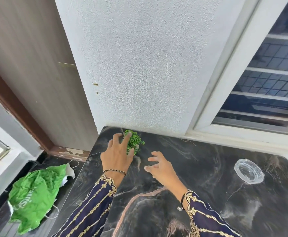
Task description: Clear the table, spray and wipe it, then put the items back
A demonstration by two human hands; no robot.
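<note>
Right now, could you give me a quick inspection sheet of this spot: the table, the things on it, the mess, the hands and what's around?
Surface: dark marble-patterned table, glossy, pushed against the wall.
Job's things: small green plant near the back left corner; clear glass ashtray toward the right side. No spray or cloth seen.
Clutter: crumpled green bag on the floor left of the table, white paper poking out.
Hands: left hand open, fingers spread at the plant; right hand open, beside it, holding nothing.
Cables: nothing seen.
Surroundings: textured white wall, barred window on the right, wooden door on the left.
</note>
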